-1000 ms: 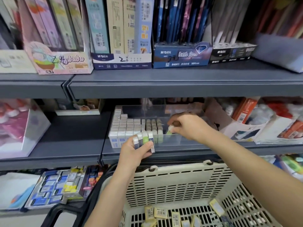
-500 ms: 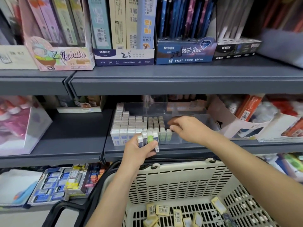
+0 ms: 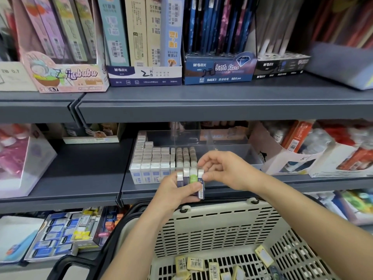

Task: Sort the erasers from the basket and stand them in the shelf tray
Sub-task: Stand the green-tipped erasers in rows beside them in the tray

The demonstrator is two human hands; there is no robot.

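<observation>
The left hand (image 3: pixel 173 194) is raised in front of the middle shelf (image 3: pixel 90 170), its fingers and thumb curled round a row of erasers (image 3: pixel 187 177) held upright side by side, one of them in a green sleeve. The right hand (image 3: pixel 226 170) meets it from the right, fingers bent, with the thumb and forefinger pinching the end eraser (image 3: pixel 201 187) on the right of that row. Just behind both hands sits the clear shelf tray (image 3: pixel 248 152). Its left part is packed with standing erasers (image 3: pixel 155 160) in neat lines, while its right part shows bare bottom. Near the person, below the hands, is the beige slotted basket (image 3: pixel 222 225), and more loose erasers (image 3: pixel 194 263) in yellowish wrappers lie flat on its floor.
</observation>
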